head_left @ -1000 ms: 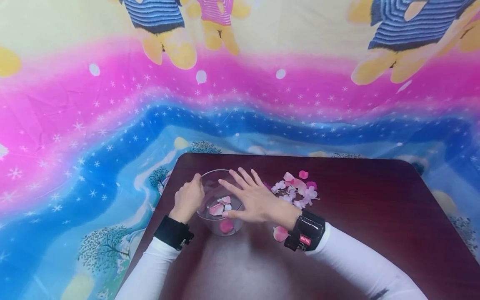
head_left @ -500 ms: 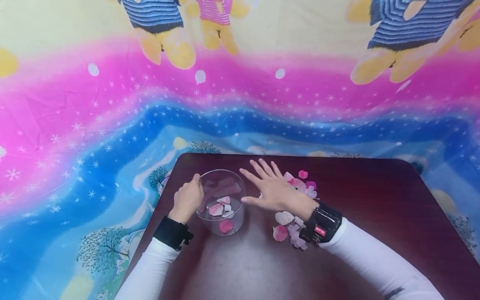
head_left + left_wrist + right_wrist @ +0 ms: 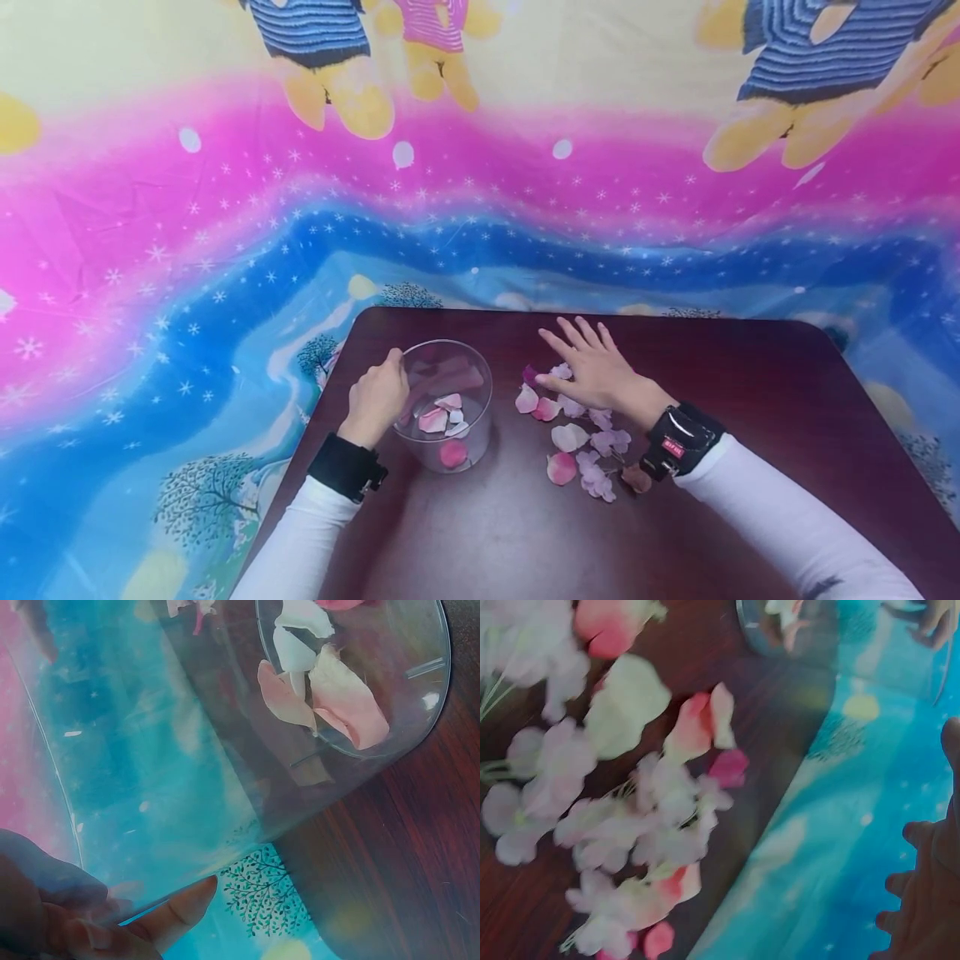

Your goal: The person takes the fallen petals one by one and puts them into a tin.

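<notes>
My left hand (image 3: 377, 400) grips the rim of a clear round container (image 3: 482, 429) at its left side. The left wrist view shows fingers (image 3: 184, 909) pinching the transparent wall. Several pink and white petals (image 3: 432, 420) lie on the container's bottom. To the right, my right hand (image 3: 600, 373) hovers with fingers straight and spread above loose petals (image 3: 570, 437) and pale lilac blossoms (image 3: 596, 477) on the table. Nothing is in that hand. In the right wrist view, its fingertips appear at the right edge, apart from the blossoms (image 3: 667, 806). Part of the pile is hidden beneath the right hand and wrist.
The dark reddish-brown table (image 3: 757, 417) has rounded far corners. Behind it hangs a colourful printed cloth (image 3: 525, 183) reaching down around the table's edges. A brownish petal (image 3: 636, 478) lies close to the right wrist strap (image 3: 686, 437).
My right hand has moved from above the container to the right, over the petals, its fingers staying spread. More petals in front show now. The left hand and container have stayed put.
</notes>
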Demonstrator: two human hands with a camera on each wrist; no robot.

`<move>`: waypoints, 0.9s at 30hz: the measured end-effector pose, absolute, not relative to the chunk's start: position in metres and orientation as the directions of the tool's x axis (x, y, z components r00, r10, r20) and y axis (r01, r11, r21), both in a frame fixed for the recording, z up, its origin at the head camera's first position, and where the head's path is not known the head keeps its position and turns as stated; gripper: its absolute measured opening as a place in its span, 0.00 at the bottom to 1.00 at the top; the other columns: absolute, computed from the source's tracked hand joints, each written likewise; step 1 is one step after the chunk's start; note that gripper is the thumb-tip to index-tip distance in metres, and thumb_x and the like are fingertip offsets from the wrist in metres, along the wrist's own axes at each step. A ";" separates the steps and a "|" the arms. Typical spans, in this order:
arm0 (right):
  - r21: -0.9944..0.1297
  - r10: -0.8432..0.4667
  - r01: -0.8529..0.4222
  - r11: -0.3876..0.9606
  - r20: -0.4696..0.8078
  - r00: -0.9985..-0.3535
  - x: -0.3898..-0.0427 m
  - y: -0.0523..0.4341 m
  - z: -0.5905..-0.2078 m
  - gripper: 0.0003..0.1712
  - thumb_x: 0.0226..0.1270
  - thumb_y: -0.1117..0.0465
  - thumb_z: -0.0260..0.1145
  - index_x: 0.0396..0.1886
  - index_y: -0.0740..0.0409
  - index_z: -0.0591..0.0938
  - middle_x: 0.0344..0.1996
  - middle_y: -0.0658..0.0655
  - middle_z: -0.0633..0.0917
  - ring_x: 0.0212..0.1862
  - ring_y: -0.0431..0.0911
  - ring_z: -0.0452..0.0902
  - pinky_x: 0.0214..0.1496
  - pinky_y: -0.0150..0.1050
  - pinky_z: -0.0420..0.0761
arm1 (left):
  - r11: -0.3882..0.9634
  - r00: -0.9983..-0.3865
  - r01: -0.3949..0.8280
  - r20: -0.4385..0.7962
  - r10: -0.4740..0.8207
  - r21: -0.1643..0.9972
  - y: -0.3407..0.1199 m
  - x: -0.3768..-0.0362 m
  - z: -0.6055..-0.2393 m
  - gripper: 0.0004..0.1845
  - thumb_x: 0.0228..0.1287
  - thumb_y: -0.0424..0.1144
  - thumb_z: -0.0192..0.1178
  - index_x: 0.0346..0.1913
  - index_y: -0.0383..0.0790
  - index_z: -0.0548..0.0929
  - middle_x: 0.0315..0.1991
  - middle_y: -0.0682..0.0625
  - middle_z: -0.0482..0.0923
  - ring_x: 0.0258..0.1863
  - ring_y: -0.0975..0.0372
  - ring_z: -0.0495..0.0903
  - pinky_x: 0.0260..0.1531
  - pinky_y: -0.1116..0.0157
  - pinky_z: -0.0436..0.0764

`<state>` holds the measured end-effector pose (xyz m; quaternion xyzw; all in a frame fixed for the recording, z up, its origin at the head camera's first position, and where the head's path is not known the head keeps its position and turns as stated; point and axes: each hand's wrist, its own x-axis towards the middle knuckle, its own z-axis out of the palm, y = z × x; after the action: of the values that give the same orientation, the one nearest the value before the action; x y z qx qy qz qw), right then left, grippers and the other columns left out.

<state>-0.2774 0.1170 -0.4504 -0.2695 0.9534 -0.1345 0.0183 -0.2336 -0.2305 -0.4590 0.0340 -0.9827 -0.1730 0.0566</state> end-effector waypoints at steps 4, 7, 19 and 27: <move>-0.257 -0.480 -0.466 0.847 0.009 -0.877 -0.286 0.129 -0.459 0.47 0.71 0.30 0.54 0.81 0.46 0.56 0.81 0.64 0.53 0.82 0.66 0.41 0.79 0.67 0.39 | 0.938 -0.991 -0.050 0.099 -0.089 0.343 -0.230 -0.234 -0.459 0.10 0.78 0.41 0.46 0.49 0.40 0.75 0.21 0.43 0.74 0.24 0.47 0.81 0.23 0.52 0.78; -0.247 -0.454 -0.438 0.864 -0.008 -0.891 -0.292 0.136 -0.465 0.48 0.71 0.30 0.53 0.82 0.46 0.55 0.81 0.64 0.52 0.82 0.67 0.40 0.78 0.68 0.39 | 0.938 -0.992 -0.050 0.096 -0.087 0.343 -0.230 -0.234 -0.458 0.10 0.78 0.41 0.46 0.48 0.40 0.75 0.21 0.43 0.74 0.24 0.47 0.81 0.22 0.52 0.77; -0.269 -0.384 -0.360 0.893 -0.041 -0.922 -0.311 0.160 -0.488 0.47 0.71 0.32 0.55 0.81 0.51 0.57 0.80 0.69 0.54 0.80 0.71 0.43 0.77 0.70 0.40 | 0.940 -0.991 -0.047 0.105 -0.088 0.338 -0.229 -0.233 -0.459 0.09 0.78 0.41 0.46 0.46 0.40 0.74 0.21 0.42 0.74 0.25 0.45 0.81 0.22 0.51 0.77; -0.283 -0.350 -0.310 0.907 -0.102 -0.931 -0.321 0.171 -0.502 0.39 0.77 0.43 0.52 0.80 0.54 0.57 0.79 0.71 0.54 0.78 0.74 0.44 0.75 0.73 0.43 | 0.940 -0.991 -0.045 0.107 -0.086 0.338 -0.230 -0.233 -0.459 0.08 0.77 0.40 0.48 0.47 0.40 0.75 0.21 0.44 0.74 0.23 0.48 0.80 0.20 0.54 0.76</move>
<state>-0.3212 0.1710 -0.5019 -0.1697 0.9736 -0.1323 0.0757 -0.2333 -0.2296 -0.4591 0.0332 -0.9831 -0.1697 0.0602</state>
